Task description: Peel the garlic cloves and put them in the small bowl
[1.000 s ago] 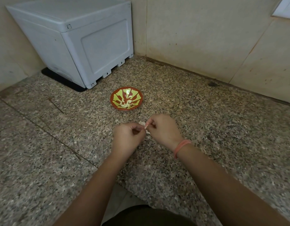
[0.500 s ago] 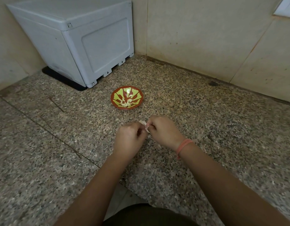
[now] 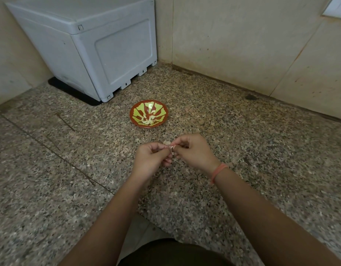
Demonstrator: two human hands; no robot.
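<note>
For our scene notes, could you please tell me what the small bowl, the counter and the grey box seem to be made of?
The small bowl: likely glazed ceramic or painted clay; glossy red-brown rim, yellow-green pattern, a light glint.
The counter: polished speckled stone, probably granite; slab seams show.
The grey box: moulded plastic, matte; recessed panel, rounded edges, notched base.

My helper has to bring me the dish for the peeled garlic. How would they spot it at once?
Find the big grey plastic box in the corner of the speckled granite counter. Just in front of it, toward the person, sits the small bowl. It is the only dish there: reddish-brown with yellow-green petal shapes and pale peeled cloves inside.
</note>
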